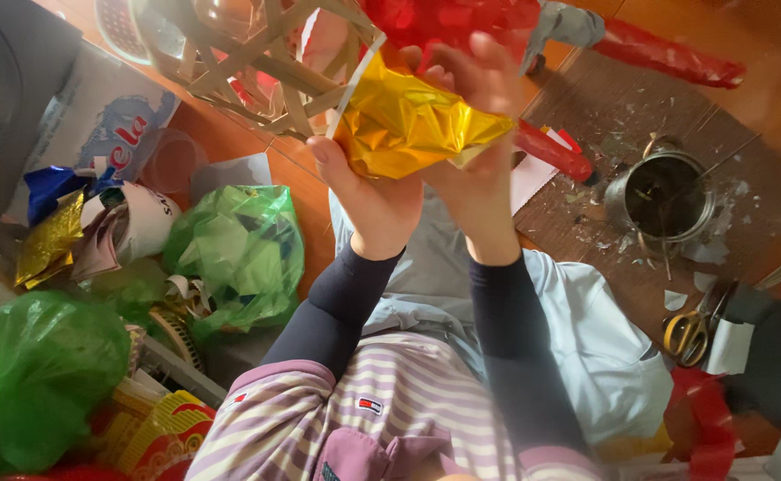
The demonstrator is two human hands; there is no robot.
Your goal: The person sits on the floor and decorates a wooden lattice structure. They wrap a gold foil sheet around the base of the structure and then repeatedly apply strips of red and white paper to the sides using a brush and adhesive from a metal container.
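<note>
- Hands both raised up close to the cam, working the same piece: a crumpled gold foil sheet (412,120) stuck onto a pale stick frame (261,62).
- Left hand (368,200): closed in a pinch on the foil's lower left edge, thumb up along it, rest of fingers hidden behind the foil.
- Right hand (479,134): fingers curled over the foil's top/right side, pressing it; palm side faces away, so exact grip can't be told beyond contact w/ the foil.
- Foil sits at the frame's lower right corner, touching red foil (444,18) just above it on the same frame.
- Dark sleeves on both forearms; striped top below.
- Red roll (551,150) lies on the floor just right of the hands, partly behind them; a second red roll (675,55) further up right.
- Metal pot (662,198) on a brown mat (604,107) w/ paper scraps round it, well apart from the hands.
- Yellow-handled scissors (691,331) lower right, near the pot, beside a white scrap.
- Green plastic bags (239,249) at left, w/ gold + blue foil bits (52,232) beside them.
</note>
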